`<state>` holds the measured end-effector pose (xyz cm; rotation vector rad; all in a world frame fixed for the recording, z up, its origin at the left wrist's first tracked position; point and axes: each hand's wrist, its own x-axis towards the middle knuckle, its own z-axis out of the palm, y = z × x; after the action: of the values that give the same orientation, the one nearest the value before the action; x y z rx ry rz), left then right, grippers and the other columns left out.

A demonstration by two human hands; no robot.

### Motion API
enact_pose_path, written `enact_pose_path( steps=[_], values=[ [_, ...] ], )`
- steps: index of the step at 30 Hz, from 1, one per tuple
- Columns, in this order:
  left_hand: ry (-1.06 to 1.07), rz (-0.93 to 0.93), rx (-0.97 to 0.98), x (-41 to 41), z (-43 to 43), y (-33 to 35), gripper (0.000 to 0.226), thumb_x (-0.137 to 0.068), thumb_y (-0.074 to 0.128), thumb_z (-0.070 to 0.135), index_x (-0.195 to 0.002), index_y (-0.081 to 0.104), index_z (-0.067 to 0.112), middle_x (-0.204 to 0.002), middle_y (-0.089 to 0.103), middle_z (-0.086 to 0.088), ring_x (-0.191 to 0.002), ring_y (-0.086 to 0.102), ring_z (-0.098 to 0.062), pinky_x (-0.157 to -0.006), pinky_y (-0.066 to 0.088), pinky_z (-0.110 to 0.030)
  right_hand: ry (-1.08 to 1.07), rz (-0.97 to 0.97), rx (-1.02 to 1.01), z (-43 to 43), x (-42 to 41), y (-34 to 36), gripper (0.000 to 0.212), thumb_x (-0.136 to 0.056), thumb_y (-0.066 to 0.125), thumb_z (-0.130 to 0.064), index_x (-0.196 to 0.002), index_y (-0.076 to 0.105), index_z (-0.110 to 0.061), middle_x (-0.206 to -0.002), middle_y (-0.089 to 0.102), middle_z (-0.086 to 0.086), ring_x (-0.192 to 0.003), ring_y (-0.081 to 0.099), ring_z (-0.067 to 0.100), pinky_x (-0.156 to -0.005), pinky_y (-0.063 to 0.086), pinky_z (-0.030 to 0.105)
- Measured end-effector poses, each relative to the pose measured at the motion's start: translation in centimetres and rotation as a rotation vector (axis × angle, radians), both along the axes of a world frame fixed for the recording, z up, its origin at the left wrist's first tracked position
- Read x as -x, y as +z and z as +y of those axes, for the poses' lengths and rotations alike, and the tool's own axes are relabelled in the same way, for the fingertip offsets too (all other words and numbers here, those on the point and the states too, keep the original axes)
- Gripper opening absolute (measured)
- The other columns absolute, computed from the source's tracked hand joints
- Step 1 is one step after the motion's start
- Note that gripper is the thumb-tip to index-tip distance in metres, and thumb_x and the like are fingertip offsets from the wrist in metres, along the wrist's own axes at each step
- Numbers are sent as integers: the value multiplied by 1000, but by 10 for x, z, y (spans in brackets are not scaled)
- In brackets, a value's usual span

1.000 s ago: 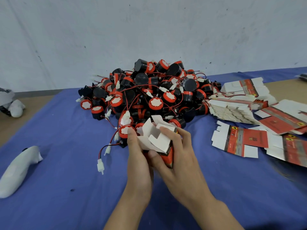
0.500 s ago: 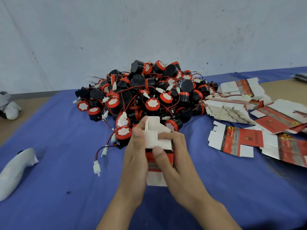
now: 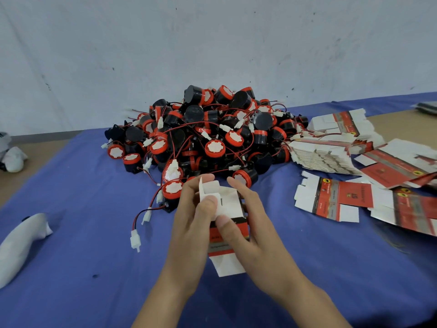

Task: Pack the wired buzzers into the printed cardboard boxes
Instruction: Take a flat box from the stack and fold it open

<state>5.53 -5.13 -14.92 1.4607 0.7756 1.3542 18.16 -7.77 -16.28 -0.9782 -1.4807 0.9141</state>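
Blue cloth (image 3: 82,233); left hand (image 3: 191,223) and right hand (image 3: 255,230) pinch the box (image 3: 230,202), thumbs in front, fingers behind.

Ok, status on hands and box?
Left hand and right hand both grip box. Top flaps open, inside not visible. Buzzer pile just behind; nothing blocking.

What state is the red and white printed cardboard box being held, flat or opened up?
Opened up: the red and white printed cardboard box has depth, and its white end flaps stand unfolded.
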Motion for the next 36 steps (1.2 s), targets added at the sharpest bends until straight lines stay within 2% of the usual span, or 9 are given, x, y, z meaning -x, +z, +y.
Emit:
enact_pose_path(
  steps=[4,7,11,15,20,27,31,33,36],
  values=[
    [38,-142,88,3,5,2,38,-75,63,38,-108,59,18,-98,70,-9,-83,71,-23,-65,59,-35,29,22,26,2,3,-1,59,-83,58,-69,-138,36,-63,-134,51,-21,-120,60,5,-89,58,31],
    [72,-133,104,5,8,3,31,-76,66,33,-103,60,20,-104,66,-17,-87,68,-26,-71,58,-42,22,39,41,3,4,-1,60,-82,58,-66,-137,37,-62,-131,50,-23,-116,61,3,-85,58,27],
    [106,-20,-12,6,8,1,19,-89,59,20,-106,60,28,-103,64,-6,-89,64,-18,-74,58,-29,-29,-29,-5,3,3,-2,52,-83,57,-64,-131,37,-66,-127,44,-28,-115,59,-2,-83,54,15],
    [119,121,-53,6,7,-5,33,-103,51,8,-120,58,36,-104,65,6,-95,66,-17,-79,59,-27,-46,-112,-74,3,2,-3,41,-87,59,-54,-125,45,-56,-127,41,-23,-106,63,6,-73,58,18],
    [60,176,-67,7,5,-6,35,-104,52,20,-126,54,47,-105,65,17,-96,67,-5,-77,56,-19,-127,-260,-120,5,-2,-5,39,-85,56,-50,-123,45,-51,-127,37,-21,-116,55,11,-76,60,31],
    [-31,120,9,9,4,-9,52,-85,51,24,-129,52,52,-113,67,15,-99,67,-6,-80,55,-22,-223,-241,-158,7,0,-5,41,-87,47,-54,-127,44,-47,-131,38,-20,-127,44,-7,-89,50,15],
    [-78,137,49,6,4,-12,55,-86,47,27,-138,47,46,-113,67,16,-100,65,-4,-82,56,-28,-272,-222,-187,7,4,-5,37,-87,46,-51,-123,42,-47,-130,38,-20,-131,44,3,-89,50,16],
    [-122,137,55,4,3,-13,51,-90,46,28,-139,47,44,-110,69,15,-99,66,-3,-83,53,-23,-286,-187,-197,8,3,-4,35,-87,45,-49,-122,43,-48,-132,38,-20,-131,45,1,-88,49,13],
    [-130,164,6,-1,-2,-12,45,-97,40,32,-132,49,58,-120,67,20,-110,63,2,-84,49,-9,-287,-139,-201,7,1,-3,35,-89,42,-48,-124,45,-46,-134,41,-18,-123,50,-4,-85,49,11]
  ],
)
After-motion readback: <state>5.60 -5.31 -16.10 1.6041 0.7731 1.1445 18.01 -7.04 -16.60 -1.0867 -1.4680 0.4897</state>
